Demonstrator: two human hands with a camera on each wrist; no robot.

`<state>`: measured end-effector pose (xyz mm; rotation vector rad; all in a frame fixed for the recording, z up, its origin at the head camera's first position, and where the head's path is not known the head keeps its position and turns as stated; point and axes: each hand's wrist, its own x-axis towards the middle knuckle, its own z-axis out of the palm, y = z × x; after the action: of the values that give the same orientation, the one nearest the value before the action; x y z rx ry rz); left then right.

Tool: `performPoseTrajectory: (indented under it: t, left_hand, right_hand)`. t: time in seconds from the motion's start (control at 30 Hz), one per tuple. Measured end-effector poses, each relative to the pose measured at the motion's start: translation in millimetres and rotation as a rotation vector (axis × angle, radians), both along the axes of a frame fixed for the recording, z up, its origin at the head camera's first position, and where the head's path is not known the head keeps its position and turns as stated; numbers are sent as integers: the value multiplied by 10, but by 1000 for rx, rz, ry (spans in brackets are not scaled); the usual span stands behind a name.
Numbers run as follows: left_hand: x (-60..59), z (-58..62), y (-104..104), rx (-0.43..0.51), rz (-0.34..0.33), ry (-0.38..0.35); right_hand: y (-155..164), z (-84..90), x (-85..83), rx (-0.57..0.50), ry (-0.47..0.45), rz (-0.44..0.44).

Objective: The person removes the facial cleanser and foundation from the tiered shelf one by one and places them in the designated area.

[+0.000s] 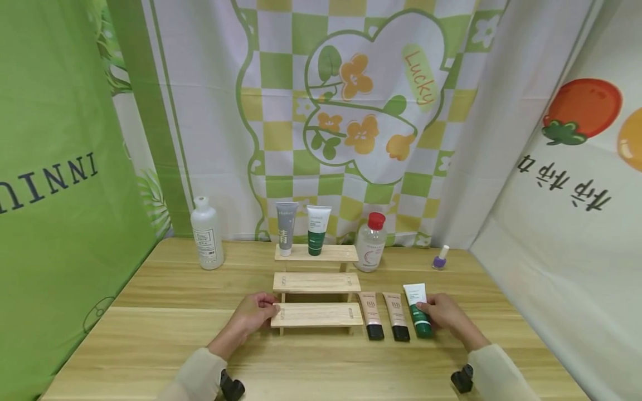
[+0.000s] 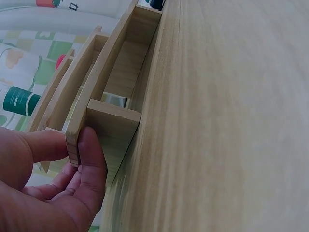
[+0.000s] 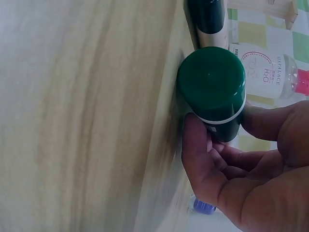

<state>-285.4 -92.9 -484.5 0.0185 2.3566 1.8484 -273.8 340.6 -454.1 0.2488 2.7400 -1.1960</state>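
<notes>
A three-step wooden rack (image 1: 316,314) stands mid-table. My left hand (image 1: 271,308) pinches the left end of its lowest step; in the left wrist view the thumb and a finger of the left hand (image 2: 72,151) clamp that board's edge on the rack (image 2: 104,96). A white tube with a dark green cap (image 1: 417,310) lies on the table right of the rack. My right hand (image 1: 430,313) grips it near the cap. The right wrist view shows the green cap (image 3: 211,84) with the fingers of my right hand (image 3: 217,137) curled round the tube behind it.
Two beige tubes with black caps (image 1: 371,315) (image 1: 398,316) lie between the rack and the green tube. A grey tube (image 1: 286,228) and a green-white tube (image 1: 317,229) stand on the top step. A clear bottle (image 1: 207,234), a red-capped bottle (image 1: 371,242) and purple nail polish (image 1: 440,258) stand behind.
</notes>
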Motion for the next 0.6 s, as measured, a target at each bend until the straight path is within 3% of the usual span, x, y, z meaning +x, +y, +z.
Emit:
performPoseTrajectory:
  t: [0.6]
  left_hand:
    - [-1, 6, 0, -10, 1, -5]
  right_hand:
    - [-3, -18, -16, 35, 7, -7]
